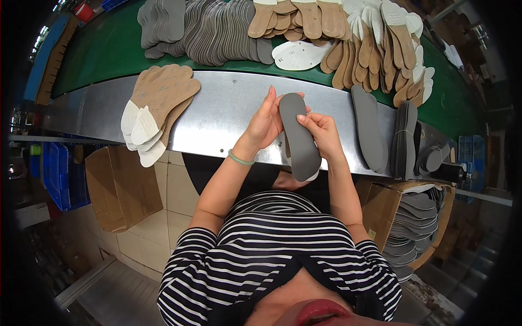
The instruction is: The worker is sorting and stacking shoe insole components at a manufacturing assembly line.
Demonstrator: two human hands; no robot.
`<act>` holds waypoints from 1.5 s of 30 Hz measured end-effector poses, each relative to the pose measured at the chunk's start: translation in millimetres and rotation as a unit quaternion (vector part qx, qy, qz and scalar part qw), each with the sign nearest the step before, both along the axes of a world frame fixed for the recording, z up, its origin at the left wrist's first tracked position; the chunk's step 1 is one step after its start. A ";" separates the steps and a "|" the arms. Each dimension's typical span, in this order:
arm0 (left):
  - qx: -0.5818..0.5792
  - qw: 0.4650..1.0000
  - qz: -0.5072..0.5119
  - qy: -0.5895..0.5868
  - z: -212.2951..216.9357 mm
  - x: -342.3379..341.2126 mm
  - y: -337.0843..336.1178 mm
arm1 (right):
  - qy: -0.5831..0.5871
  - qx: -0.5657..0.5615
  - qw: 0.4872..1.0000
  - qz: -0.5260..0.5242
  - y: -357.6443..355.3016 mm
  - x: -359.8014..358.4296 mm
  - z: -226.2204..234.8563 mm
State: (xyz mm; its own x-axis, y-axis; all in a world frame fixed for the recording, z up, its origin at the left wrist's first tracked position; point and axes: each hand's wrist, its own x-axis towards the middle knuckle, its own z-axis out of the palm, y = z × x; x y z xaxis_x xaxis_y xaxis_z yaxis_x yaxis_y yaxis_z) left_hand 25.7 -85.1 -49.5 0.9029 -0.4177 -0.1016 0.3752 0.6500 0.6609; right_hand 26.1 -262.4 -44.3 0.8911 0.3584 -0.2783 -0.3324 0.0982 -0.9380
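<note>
A grey shoe insole (302,142) is held upright over the metal table edge, with a brown-and-white layer showing along its edge from behind. My right hand (324,136) pinches its right side, thumb pressed on the grey face. The fingers of my left hand (265,124) reach behind the upper part and support it, while the left thumb sticks up apart from it. Left of my hands lies a fanned pile of brown insoles with white heels (163,95). To the right, a few loose grey insoles (370,127) lie beside a banded grey stack (405,138).
Across the green belt (103,65) lie a long row of grey insoles (223,30) and heaps of brown-and-white ones (375,46). A white insole (298,56) lies between. Below the table stand a cardboard box (124,187) at left and a box of grey pieces (416,223) at right.
</note>
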 end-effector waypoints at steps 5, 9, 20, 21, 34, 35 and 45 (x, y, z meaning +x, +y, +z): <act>0.006 1.000 0.015 0.001 -3.9 -0.9 -1.3 | 0.011 -0.002 1.000 -0.013 3.2 -3.4 4.0; 0.030 0.999 0.039 0.002 -2.7 -2.8 -2.8 | 0.016 -0.005 1.000 -0.016 3.5 -3.1 1.2; -0.015 0.995 0.075 0.060 -22.1 8.1 22.6 | -0.032 -0.087 0.995 0.019 -21.6 -29.6 -11.6; -0.018 0.995 0.078 0.064 -24.0 8.6 24.0 | -0.054 -0.121 0.991 0.008 -22.6 -33.5 -12.2; 0.026 0.992 0.108 0.062 -13.0 7.8 32.7 | -0.066 -0.228 0.971 -0.016 -9.5 -32.8 -31.8; 0.024 0.991 0.111 0.064 -11.3 7.2 33.0 | -0.065 -0.223 0.973 -0.016 -9.4 -32.3 -34.9; 0.660 0.528 0.274 -0.459 21.7 -1.8 34.6 | -0.144 -0.369 0.913 0.102 -14.3 -15.3 -1.6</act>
